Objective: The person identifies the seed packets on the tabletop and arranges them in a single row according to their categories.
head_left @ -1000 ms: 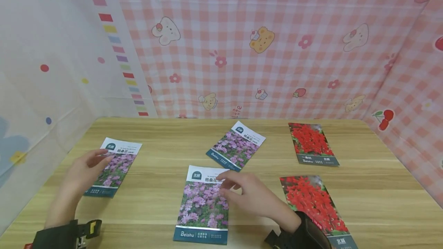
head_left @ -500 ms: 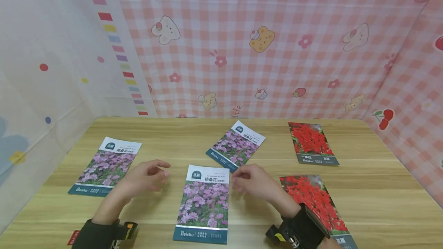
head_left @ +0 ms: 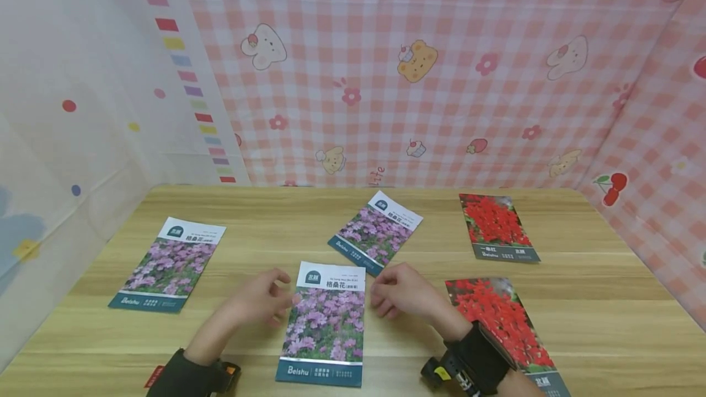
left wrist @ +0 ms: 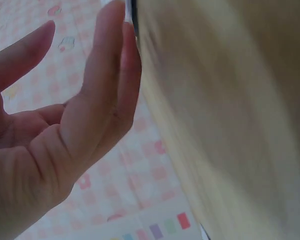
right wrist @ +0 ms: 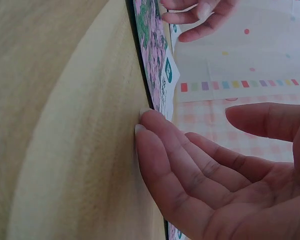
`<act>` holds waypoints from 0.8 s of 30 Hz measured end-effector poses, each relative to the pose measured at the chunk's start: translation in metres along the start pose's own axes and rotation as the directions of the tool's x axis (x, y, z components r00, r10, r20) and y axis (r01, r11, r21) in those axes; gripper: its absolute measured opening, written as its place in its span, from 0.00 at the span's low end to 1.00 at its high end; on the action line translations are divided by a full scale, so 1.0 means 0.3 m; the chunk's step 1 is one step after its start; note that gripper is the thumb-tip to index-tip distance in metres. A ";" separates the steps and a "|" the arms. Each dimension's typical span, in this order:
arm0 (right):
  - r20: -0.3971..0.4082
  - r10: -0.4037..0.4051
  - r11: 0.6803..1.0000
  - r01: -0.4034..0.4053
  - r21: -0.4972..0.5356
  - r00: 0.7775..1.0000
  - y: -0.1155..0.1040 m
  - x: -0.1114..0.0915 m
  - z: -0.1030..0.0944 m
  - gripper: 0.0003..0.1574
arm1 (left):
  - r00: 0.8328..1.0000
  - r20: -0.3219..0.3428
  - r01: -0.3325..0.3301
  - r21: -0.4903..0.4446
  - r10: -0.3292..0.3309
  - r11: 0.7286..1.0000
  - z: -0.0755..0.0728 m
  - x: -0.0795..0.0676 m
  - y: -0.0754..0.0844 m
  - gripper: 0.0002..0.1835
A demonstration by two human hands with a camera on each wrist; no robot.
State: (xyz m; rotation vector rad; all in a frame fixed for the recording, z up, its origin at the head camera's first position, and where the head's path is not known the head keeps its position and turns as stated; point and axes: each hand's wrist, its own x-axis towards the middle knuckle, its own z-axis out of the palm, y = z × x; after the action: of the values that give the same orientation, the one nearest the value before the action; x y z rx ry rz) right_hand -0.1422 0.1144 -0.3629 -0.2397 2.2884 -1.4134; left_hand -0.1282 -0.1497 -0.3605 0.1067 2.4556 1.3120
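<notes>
A seed packet with pink-purple flowers [head_left: 325, 326] lies flat at the front middle of the table, its white top edge facing away. My left hand [head_left: 263, 299] is at its left edge, fingers loosely bent, thumb apart, holding nothing. At the packet's upper right edge is my right hand [head_left: 405, 293], also holding nothing. In the right wrist view, the fingertips [right wrist: 149, 117] of the right hand are right at the packet's edge [right wrist: 162, 82], thumb spread away from them. The left wrist view shows the left hand [left wrist: 90, 100] with thumb and fingers apart, close over the wood.
Another pink-flower packet [head_left: 380, 231] lies askew behind, near the right hand, and one more pink-flower packet [head_left: 168, 265] is at the left. Two red-flower packets lie to the right, a far packet [head_left: 499, 225] and a near packet [head_left: 502, 323] partly behind the right wrist. Patterned cloth [head_left: 353, 66] encloses the table.
My left hand has moved right, from the left packet to the middle packet's left edge. My right hand has shifted slightly right, off the middle packet's face to its edge. The packets lie as before.
</notes>
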 end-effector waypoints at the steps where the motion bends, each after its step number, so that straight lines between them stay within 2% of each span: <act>1: 0.005 0.001 1.000 -0.001 0.007 1.000 0.001 0.002 0.001 0.10 | 1.000 -0.001 0.005 0.010 -0.005 1.000 0.007 0.000 0.002 0.23; 9: 0.067 -0.020 0.996 0.014 0.089 0.998 0.012 0.007 -0.001 0.11 | 0.999 -0.028 0.020 0.080 -0.018 0.997 0.041 -0.004 0.019 0.24; 13: 0.080 -0.019 0.994 0.010 0.110 0.997 0.013 0.006 -0.003 0.11 | 0.999 -0.033 0.036 0.119 -0.033 0.992 0.048 -0.004 0.025 0.20; 24: 0.092 -0.014 0.993 0.004 0.118 0.996 0.009 0.001 -0.003 0.12 | 0.999 -0.041 0.005 0.120 0.000 0.993 0.065 -0.008 0.037 0.10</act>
State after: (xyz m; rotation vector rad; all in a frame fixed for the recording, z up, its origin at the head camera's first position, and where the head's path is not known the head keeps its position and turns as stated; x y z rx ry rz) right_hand -0.1425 0.1162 -0.3652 -0.2733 2.1247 -1.5035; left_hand -0.1203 -0.1285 -0.3607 0.1070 2.5680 1.1760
